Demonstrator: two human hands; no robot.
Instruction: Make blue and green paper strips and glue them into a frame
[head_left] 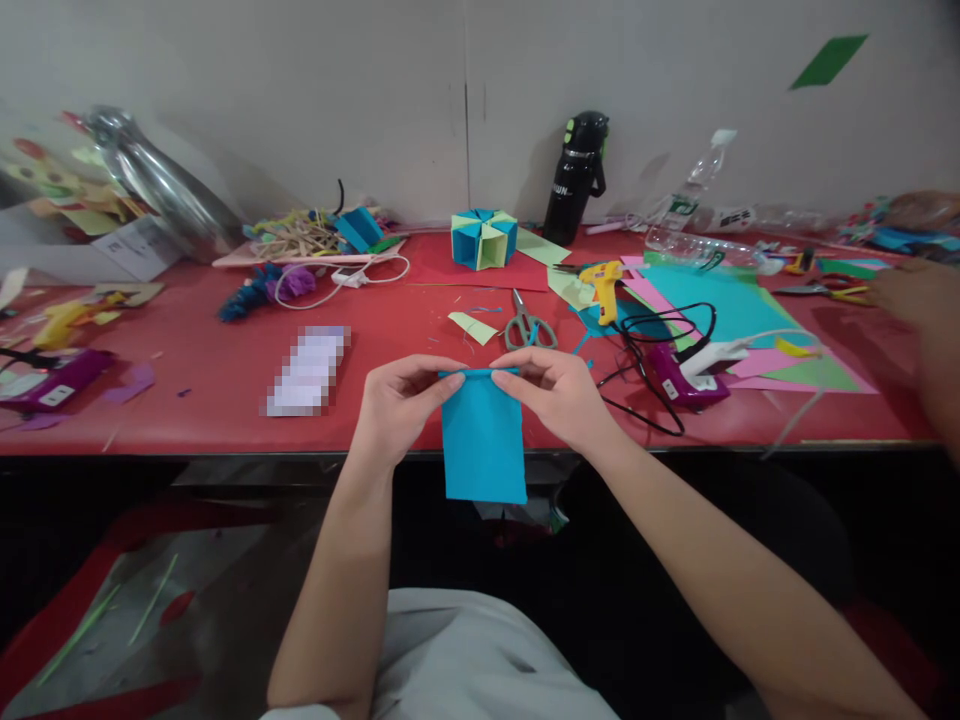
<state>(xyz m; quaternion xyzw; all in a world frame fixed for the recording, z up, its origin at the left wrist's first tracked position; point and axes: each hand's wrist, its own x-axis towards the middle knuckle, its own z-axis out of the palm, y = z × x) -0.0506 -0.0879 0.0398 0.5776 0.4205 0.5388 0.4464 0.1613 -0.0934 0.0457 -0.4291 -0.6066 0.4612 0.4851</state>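
Note:
A blue sheet of paper (485,445) hangs between my hands, just over the table's front edge, with a narrow fold along its top. My left hand (409,400) pinches the top left corner between thumb and fingers. At the top right, my right hand (551,395) pinches the same folded edge. Beyond my hands lie grey-handled scissors (529,328) and a pale green paper scrap (472,328). Farther back stands a blue and pale green folded-paper piece (484,240) with several box-like compartments.
On the red table (225,350), a yellow glue gun (602,288) and a purple power strip (688,378) lie to the right, near coloured paper sheets (720,305). A black bottle (576,180) stands behind. Another person's hand (911,295) reaches in at far right.

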